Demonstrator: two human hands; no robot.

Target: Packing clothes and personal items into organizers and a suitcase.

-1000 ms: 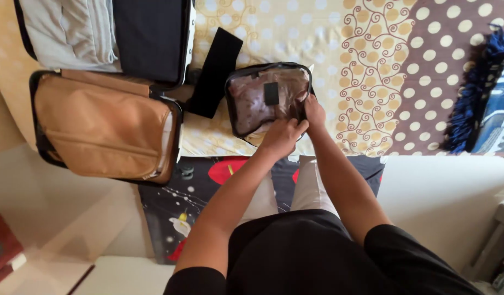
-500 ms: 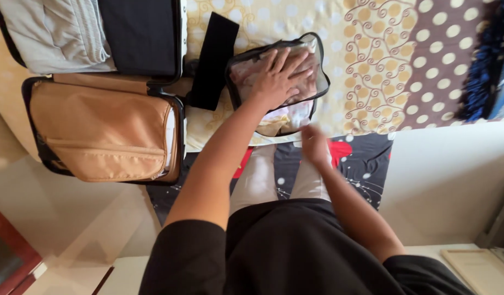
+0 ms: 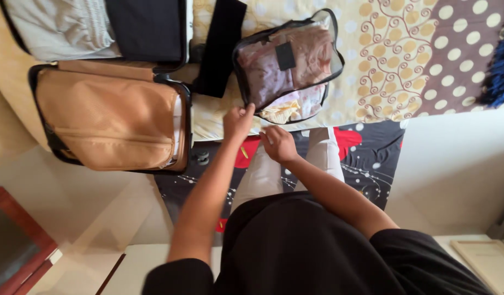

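Head view: my left hand (image 3: pixel 238 121) has come off the top of the clear packing pouch (image 3: pixel 287 63) since half a second ago and now pinches its near-left corner, fingers together on the black edge. My right hand (image 3: pixel 279 145) sits just below the pouch's open near end, fingers curled, touching nothing I can make out. The pouch lies on the bed (image 3: pixel 394 60), clothes inside, shifted slightly up-frame. Left of it, a black strap (image 3: pixel 219 46), then the open suitcase (image 3: pixel 112 123) with tan lining. Patterned bedspread; dark printed mat (image 3: pixel 366 158) on the pale floor
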